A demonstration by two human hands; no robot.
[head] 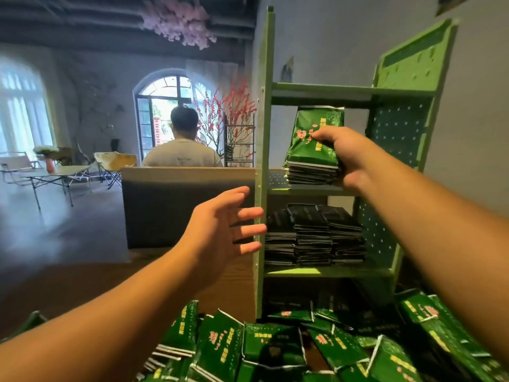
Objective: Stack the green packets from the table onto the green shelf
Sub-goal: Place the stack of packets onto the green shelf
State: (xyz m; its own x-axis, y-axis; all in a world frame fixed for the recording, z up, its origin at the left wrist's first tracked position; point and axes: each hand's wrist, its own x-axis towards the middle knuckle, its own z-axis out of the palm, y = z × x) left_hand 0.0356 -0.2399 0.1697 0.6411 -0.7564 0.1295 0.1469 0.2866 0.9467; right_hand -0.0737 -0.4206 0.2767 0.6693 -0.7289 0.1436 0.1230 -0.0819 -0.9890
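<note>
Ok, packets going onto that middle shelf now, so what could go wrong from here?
The right hand holds a tilted bundle of packets over a stack near the shelf's front edge; it may slide off. The left hand hangs open, steadying nothing. Loose packets below could get knocked.

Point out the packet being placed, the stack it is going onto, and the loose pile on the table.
held packet [311,136], head view, its green printed face.
middle-shelf stack [311,175], head view, the packets' front edges.
table pile [275,351], head view, a packet mid-heap.
</note>
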